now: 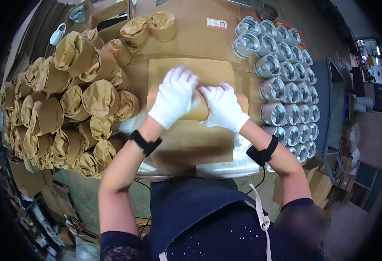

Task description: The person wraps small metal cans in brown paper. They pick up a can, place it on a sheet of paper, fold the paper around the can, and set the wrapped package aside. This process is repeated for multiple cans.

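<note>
Since the brown paper (pixel 199 110) looks light and easily creased, its curved side seems best for holding; right hand (pixel 221 105) curls there, left hand (pixel 173 96) blurs, grip I cannot tell.

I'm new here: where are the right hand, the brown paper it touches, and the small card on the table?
Right hand (pixel 224 107): head view, back of the white glove.
Brown paper (pixel 199 112): head view, its curved side left of that hand.
Small card (pixel 217 23): head view, middle of its face.
</note>
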Available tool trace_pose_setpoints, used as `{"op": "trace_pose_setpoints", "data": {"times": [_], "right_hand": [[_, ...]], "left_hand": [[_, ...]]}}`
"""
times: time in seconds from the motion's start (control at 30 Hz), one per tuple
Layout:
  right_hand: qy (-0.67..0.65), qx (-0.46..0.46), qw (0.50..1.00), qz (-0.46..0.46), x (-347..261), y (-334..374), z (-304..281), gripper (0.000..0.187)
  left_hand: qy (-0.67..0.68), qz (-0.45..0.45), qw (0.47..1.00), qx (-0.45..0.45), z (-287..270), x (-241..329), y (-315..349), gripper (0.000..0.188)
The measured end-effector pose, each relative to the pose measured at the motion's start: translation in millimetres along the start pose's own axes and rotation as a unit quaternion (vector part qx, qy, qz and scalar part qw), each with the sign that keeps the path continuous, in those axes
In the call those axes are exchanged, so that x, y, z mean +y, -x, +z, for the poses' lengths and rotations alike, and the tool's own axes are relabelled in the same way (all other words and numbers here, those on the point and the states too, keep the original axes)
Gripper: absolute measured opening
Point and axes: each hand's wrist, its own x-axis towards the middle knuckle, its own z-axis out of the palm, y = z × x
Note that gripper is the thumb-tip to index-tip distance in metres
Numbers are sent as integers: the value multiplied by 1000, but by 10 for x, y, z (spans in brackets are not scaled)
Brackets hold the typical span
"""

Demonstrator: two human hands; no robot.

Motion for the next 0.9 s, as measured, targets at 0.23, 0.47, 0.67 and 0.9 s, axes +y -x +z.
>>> {"op": "trace_pose_setpoints", "data": {"times": [0.23, 0.47, 0.67, 0.9], "right_hand": [[-114, -159, 979, 64, 325, 47, -174, 93], [-91, 214, 968, 90, 460, -70, 465, 110], [-133, 252, 954, 93, 384, 1, 554, 104], [-131, 254, 956, 68, 334, 87, 680, 104]], "left_hand": [[109, 46, 957, -263, -50, 71, -169, 72], [1, 40, 998, 56, 394, -376, -113, 56], [-43, 39, 998, 3, 667, -439, 145, 40], [600, -479, 623, 152, 883, -90, 339, 39]]}}
